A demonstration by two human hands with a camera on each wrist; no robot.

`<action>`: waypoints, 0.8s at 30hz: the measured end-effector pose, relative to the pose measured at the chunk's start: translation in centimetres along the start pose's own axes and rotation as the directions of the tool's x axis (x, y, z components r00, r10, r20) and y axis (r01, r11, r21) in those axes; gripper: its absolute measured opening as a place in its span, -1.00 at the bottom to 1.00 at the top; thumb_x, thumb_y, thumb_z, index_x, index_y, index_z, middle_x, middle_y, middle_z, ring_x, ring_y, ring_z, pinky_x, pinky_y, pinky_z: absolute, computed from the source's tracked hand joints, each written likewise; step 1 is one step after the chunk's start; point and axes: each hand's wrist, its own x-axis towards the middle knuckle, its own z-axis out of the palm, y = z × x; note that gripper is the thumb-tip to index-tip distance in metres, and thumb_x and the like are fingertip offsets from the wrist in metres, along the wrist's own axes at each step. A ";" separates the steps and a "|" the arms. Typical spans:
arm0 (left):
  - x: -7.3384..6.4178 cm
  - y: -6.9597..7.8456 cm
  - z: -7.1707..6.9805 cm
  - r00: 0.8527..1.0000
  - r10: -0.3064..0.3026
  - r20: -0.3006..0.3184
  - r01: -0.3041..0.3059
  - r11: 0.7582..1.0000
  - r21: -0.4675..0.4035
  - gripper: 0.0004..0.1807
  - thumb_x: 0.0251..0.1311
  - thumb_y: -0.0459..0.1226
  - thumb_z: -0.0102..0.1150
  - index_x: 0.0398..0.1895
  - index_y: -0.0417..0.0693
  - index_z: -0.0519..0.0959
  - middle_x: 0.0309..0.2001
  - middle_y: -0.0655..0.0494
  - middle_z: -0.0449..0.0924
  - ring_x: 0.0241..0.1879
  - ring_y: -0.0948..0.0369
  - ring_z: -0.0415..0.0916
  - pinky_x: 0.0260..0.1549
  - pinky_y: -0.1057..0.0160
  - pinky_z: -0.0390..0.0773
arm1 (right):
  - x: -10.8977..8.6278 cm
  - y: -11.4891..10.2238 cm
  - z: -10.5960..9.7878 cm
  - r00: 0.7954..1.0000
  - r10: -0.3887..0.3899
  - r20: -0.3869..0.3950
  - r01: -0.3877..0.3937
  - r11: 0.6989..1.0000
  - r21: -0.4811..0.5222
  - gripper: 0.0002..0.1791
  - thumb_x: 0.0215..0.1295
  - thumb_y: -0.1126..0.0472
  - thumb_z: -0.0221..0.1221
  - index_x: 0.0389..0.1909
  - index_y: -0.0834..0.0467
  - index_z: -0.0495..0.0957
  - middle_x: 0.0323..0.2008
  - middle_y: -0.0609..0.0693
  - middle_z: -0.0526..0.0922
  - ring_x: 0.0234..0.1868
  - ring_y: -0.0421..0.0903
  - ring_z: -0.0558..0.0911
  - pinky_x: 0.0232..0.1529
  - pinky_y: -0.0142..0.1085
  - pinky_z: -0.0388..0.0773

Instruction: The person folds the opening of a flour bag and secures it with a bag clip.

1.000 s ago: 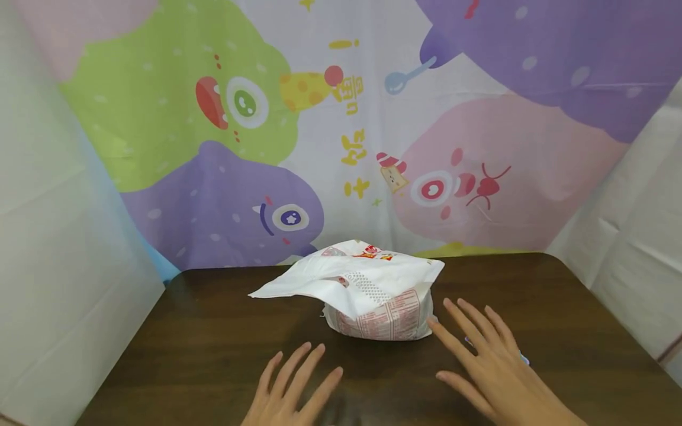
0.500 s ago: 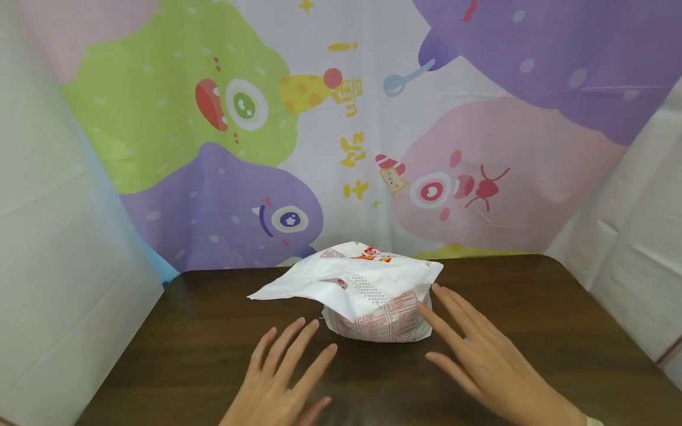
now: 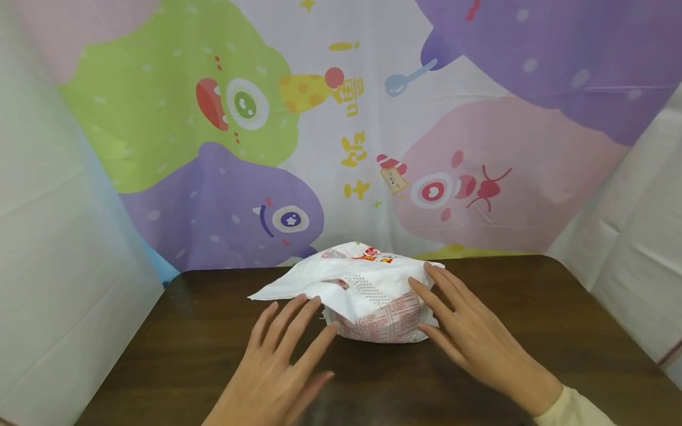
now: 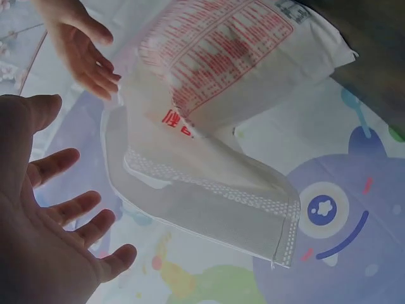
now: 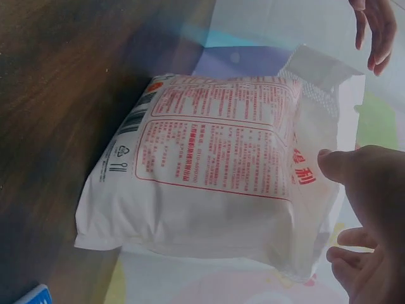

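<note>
A white packaging bag [image 3: 373, 290] with red print stands on the dark wooden table [image 3: 176, 349], its upper part folded over toward the left. The right wrist view shows dense red text and a barcode on the bag [image 5: 215, 202]. My right hand [image 3: 474, 337] is at the bag's right side, fingers spread and overlapping it in the head view; its thumb is near the upper part in the right wrist view. My left hand [image 3: 277, 367] is at the front left, fingers spread, close to the folded flap [image 4: 215, 209]. Nothing is in its grasp.
Behind the table hangs a cloth with cartoon monsters [image 3: 245, 106]. Pale cloth walls [image 3: 48, 236] flank both sides. A small blue-and-white object [image 5: 35, 296] lies on the table by the bag, in the lower left of the right wrist view.
Both hands have moved forward to the bag. The right hand has also shifted left, from beside the bag to overlapping its right side. The bag has stayed in place.
</note>
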 end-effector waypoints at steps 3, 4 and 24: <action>0.5 -0.4 -0.1 0.999 -0.006 0.039 0.006 1.000 0.004 -0.47 0.56 0.02 -0.31 0.25 -0.06 0.51 0.35 -0.25 0.34 0.31 -0.20 0.31 0.19 -0.25 0.25 | 0.2 0.2 0.2 1.000 0.010 0.002 -0.010 1.000 0.000 -0.34 0.55 -0.20 -0.14 0.43 0.15 0.33 0.41 0.31 0.27 0.35 0.27 0.34 0.49 -0.23 -0.02; 0.6 -0.5 -0.2 0.998 -0.011 0.054 0.011 1.000 0.002 -0.47 0.56 0.02 -0.32 0.27 -0.06 0.50 0.36 -0.24 0.33 0.32 -0.20 0.30 0.19 -0.26 0.24 | 0.3 0.3 0.2 1.000 0.012 0.003 -0.012 1.000 0.000 -0.34 0.55 -0.20 -0.13 0.43 0.15 0.33 0.41 0.30 0.27 0.36 0.27 0.34 0.49 -0.21 -0.01; 1.4 -2.9 1.0 0.999 0.014 -0.040 -0.014 1.000 -0.020 -0.61 0.52 -0.21 -0.20 0.11 -0.21 0.57 0.10 -0.15 0.58 0.12 -0.02 0.54 0.14 -0.10 0.43 | 1.5 1.6 1.2 0.997 0.049 0.062 -0.051 0.998 0.032 -0.51 0.54 0.03 -0.04 0.34 0.20 0.40 0.33 0.24 0.39 0.36 0.21 0.35 0.40 -0.03 0.16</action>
